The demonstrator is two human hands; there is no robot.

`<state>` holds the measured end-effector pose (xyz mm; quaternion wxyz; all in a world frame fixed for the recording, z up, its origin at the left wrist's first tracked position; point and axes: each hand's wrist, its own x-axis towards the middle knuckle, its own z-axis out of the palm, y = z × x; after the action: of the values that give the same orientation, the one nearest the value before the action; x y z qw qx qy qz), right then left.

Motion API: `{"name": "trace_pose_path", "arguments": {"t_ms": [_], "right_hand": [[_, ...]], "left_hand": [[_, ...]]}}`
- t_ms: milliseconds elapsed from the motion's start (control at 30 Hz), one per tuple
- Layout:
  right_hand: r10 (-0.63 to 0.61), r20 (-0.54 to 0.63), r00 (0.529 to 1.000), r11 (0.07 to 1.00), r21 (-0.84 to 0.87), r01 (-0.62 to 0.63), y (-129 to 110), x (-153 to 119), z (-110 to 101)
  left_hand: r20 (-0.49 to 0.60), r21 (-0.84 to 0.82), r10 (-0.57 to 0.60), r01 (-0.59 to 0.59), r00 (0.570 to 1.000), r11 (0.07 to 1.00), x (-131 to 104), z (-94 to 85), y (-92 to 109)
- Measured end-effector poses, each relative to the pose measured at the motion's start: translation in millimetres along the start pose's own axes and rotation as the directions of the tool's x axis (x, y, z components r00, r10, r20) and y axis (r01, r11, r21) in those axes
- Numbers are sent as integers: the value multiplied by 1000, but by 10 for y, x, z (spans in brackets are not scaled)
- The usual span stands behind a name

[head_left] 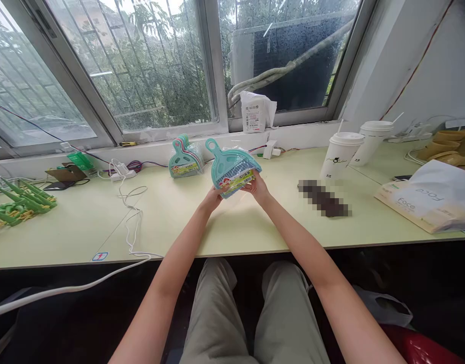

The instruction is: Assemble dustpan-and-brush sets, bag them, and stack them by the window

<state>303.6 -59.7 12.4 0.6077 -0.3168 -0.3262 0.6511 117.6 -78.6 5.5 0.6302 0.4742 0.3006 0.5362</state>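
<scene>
"Head view up. What is the left hand point(213, 198) doing?"

"I have it pinching the lower left edge of a wrapped teal dustpan point(226, 161); the right hand point(258, 188) grips the lower right corner."

"And where's that dustpan?"

"Over the tabletop point(179, 222), tilted, loop handle pointing up and left. Just left of it I see a dustpan stack point(184, 163) near the windowsill. Farther out, two lidded cups point(336, 156) stand right, and green plastic pieces point(22, 199) lie far left."
</scene>
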Motion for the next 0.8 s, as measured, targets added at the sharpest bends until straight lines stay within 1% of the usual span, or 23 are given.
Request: {"name": "trace_pose_path", "arguments": {"t_ms": [100,233,400,467,567,633,700,800], "right_hand": [[-12,4,1000,1000,-6,12,-7,-26,8],[-39,14,999,998,-39,40,-24,-50,27],[-77,56,995,994,-76,81,-29,-56,39],[-89,96,991,992,-82,97,-22,-63,35],[-130,199,971,982,-107,154,0,-82,29],[-161,224,961,972,-131,193,24,-95,30],[-186,183,965,966,-145,214,51,-101,35],[-221,86,971,962,-146,232,80,-97,42]], "left_hand": [[33,7,-2,1,999,1000,-6,-9,-1],[20,3,1,-1,1000,1000,-11,7,16],[17,-15,22,-22,1000,1000,-12,31,39],[7,-17,25,-25,1000,1000,-8,20,43],[-13,-16,33,-33,999,999,2,-10,49],[-15,-9,30,-30,999,1000,6,-25,56],[-9,5,13,-12,1000,1000,6,-27,58],[-9,15,-11,12,1000,1000,3,-10,49]]}}
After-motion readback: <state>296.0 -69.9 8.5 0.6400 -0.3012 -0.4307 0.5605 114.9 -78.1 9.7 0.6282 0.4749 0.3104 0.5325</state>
